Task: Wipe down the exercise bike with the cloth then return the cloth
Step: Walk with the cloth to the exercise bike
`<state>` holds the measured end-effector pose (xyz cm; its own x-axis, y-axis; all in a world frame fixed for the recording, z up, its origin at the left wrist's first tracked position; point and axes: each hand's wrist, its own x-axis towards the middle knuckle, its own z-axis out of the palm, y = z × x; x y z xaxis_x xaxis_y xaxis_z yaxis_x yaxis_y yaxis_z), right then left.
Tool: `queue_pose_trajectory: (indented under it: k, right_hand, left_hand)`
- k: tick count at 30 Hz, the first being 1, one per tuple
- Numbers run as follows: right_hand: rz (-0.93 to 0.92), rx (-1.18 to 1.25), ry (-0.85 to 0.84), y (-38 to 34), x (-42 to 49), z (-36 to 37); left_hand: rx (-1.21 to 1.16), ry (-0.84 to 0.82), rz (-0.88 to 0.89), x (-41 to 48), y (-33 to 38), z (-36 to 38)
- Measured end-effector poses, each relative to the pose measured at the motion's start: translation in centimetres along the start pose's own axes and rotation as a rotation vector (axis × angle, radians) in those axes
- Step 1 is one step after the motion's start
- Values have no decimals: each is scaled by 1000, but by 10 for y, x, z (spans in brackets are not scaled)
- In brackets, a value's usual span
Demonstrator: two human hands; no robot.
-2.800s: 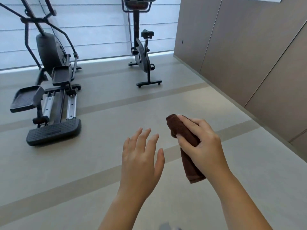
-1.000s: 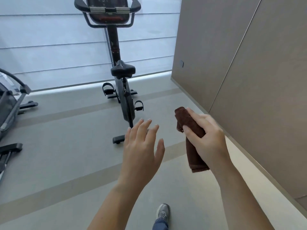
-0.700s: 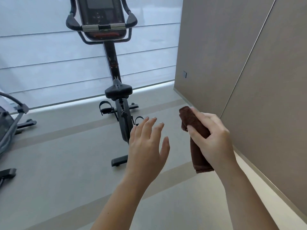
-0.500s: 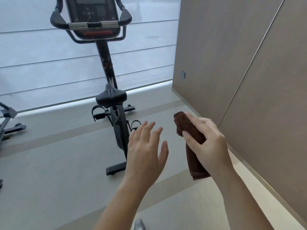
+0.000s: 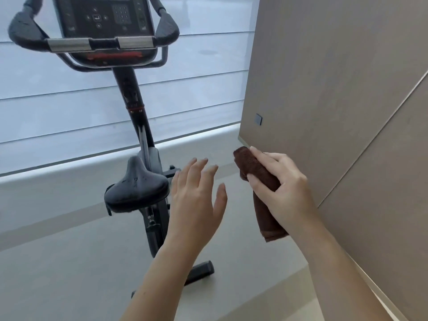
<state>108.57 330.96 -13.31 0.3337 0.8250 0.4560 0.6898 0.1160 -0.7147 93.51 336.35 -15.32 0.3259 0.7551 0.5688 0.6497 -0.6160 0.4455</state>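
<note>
A person's right hand (image 5: 281, 188) grips a folded dark-brown terry cloth (image 5: 259, 179) beside a beige panelled wall (image 5: 335, 89), while the empty left hand (image 5: 196, 193), fingers spread, hovers just beside the black upright exercise bike's (image 5: 136, 126) padded saddle (image 5: 136, 187)

Pale blinds (image 5: 196, 89), grey floor (image 5: 58, 262) — tan wall panels (image 5: 324, 77)

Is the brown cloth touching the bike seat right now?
No, the cloth is gripped in the right hand, held in the air well right of the seat.
</note>
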Motion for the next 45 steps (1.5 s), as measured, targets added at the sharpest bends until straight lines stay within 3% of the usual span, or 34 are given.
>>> queue_pose_trajectory:
  k: [4, 13, 25, 38, 45]
  right_hand:
    - [-7, 44, -7, 8, 13, 7]
    - [20, 96, -5, 94, 163, 42]
    - [-137, 189, -102, 199, 409, 40]
    - [-262, 312, -236, 207, 545, 109]
    - [-359, 368, -226, 179, 619, 169]
  left_hand:
    - [-1, -1, 9, 12, -10, 6]
    - [41, -53, -20, 143, -50, 107]
    - [128, 115, -86, 358, -46, 229]
    - [303, 298, -129, 480, -104, 224]
    - [405, 354, -75, 551, -157, 194]
